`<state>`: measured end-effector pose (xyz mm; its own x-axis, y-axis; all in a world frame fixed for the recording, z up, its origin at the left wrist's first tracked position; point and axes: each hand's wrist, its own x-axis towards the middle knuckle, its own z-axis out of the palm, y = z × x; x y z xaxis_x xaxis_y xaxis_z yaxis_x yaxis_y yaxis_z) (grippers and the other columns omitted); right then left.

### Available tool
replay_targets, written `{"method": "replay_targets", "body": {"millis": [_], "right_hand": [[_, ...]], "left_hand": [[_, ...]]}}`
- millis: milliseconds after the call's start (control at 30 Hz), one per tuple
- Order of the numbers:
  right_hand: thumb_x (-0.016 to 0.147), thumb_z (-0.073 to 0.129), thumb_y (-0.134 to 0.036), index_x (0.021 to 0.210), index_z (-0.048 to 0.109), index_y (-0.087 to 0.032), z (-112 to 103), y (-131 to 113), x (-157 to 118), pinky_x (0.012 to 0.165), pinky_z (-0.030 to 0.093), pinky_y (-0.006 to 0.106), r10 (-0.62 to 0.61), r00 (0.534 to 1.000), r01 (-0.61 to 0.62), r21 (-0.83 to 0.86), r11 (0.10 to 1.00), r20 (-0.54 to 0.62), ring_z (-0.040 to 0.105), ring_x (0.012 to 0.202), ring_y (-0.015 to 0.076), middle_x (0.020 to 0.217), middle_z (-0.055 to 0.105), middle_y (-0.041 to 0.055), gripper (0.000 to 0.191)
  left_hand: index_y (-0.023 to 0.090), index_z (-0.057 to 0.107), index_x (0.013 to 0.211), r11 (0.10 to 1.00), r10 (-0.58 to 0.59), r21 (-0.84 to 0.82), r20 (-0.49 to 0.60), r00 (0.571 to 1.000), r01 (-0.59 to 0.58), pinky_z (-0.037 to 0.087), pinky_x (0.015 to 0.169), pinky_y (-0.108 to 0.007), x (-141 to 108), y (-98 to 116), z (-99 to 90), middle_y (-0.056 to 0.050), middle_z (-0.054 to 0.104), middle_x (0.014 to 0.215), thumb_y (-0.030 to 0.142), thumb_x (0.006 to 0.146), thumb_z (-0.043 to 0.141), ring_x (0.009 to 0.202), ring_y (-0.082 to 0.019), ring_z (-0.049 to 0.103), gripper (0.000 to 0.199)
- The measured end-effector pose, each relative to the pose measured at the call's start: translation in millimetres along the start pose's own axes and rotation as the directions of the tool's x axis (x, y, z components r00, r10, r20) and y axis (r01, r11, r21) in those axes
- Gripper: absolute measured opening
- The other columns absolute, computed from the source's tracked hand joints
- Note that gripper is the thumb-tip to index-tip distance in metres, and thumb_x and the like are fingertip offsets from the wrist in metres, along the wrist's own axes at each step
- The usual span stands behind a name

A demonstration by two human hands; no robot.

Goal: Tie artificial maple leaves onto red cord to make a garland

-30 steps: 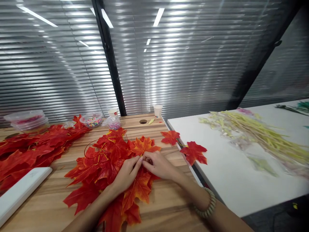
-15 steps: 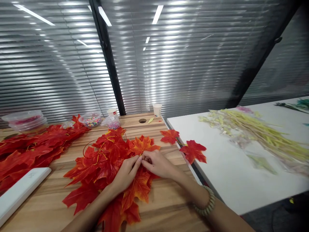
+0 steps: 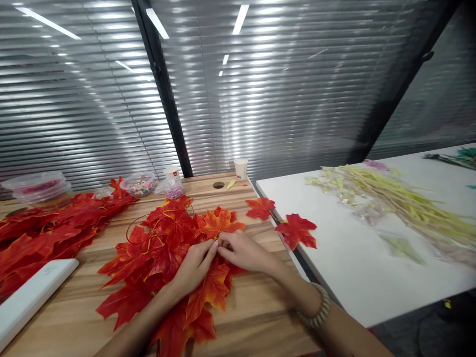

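At 12 o'clock from the hands, broad blinds [image 3: 230,114] in glossy horizontal slats. Beneath the work, a wood-grain desk [image 3: 256,307], streaked and flat, with a smooth white desk [image 3: 327,223] set against its edge at 3 o'clock. Directly under the fingers and spreading towards 9 o'clock, a leaf cluster [image 3: 178,228], pointed, veined, red shading to orange, laid flat probably so the desk bears its weight; another leaf heap [image 3: 55,223] farther off at 9. At 3, limp yellow strips [image 3: 405,198] beside clear plastic bags [image 3: 401,248], apparently kept apart by material. At 8, a rounded white slab [image 3: 37,297]. Left hand [image 3: 195,263] and right hand [image 3: 243,250] almost fingertip to fingertip, both seemingly pinching a thin leaf stem [image 3: 216,240], likely for fine control; exact contact hidden. At 10, clear stacked tubs [image 3: 42,188] and a bowl of multicoloured beads [image 3: 138,184], perhaps set back for elbow room. At 2, two joined leaves [image 3: 296,230] bridging the seam between surfaces. Near 12, a tapered white cup [image 3: 241,169]. On the right wrist, a coiled, ridged bracelet [image 3: 326,303].
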<state>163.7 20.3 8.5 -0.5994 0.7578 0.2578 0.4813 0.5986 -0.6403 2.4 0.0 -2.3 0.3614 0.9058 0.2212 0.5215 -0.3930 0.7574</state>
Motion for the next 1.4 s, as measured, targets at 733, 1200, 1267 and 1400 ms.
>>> {"method": "replay_targets", "body": {"millis": [733,1200,1267,1400], "right_hand": [[0.080,0.043,-0.016,0.064,0.048,-0.014,0.5,1.0,0.9,0.049,0.026,0.019,0.030,1.000,-0.030,0.009,1.000,0.009,0.042,0.050,0.0076,0.058,0.054,-0.0004,0.017],[0.081,0.043,-0.017,0.064,0.048,-0.014,0.0,0.8,0.6,0.049,0.026,0.019,0.018,1.000,-0.018,0.002,1.000,0.010,0.043,0.050,0.0076,0.058,0.055,-0.0004,0.017],[0.080,0.043,-0.017,0.065,0.048,-0.014,-0.2,1.7,0.4,0.049,0.026,0.019,0.017,1.000,-0.017,0.005,1.000,0.012,0.043,0.051,0.0077,0.059,0.055,-0.0003,0.016],[0.081,0.043,-0.017,0.067,0.048,-0.015,-1.0,3.0,0.0,0.050,0.027,0.019,0.023,0.999,-0.024,0.015,1.000,0.028,0.044,0.052,0.0082,0.061,0.056,0.0001,0.015]], "left_hand": [[0.014,0.057,0.073,1.000,-0.019,0.001,0.005,1.000,0.019,0.041,0.063,-0.024,0.7,0.5,-0.5,-0.002,0.058,0.067,0.036,0.086,0.035,0.064,-0.015,0.051,0.034],[0.014,0.055,0.074,0.999,-0.033,-0.002,0.044,0.998,0.033,0.040,0.065,-0.024,0.9,1.0,-0.5,-0.002,0.057,0.070,0.034,0.088,0.033,0.067,-0.015,0.051,0.032],[0.014,0.054,0.073,0.999,-0.036,0.004,0.044,0.998,0.035,0.039,0.065,-0.024,0.9,0.2,-0.2,-0.002,0.057,0.069,0.034,0.088,0.033,0.066,-0.014,0.050,0.032],[0.015,0.052,0.069,0.999,-0.035,0.018,0.036,0.999,0.034,0.039,0.062,-0.023,0.6,-1.4,0.1,-0.002,0.057,0.067,0.033,0.087,0.034,0.064,-0.014,0.049,0.032]]}}
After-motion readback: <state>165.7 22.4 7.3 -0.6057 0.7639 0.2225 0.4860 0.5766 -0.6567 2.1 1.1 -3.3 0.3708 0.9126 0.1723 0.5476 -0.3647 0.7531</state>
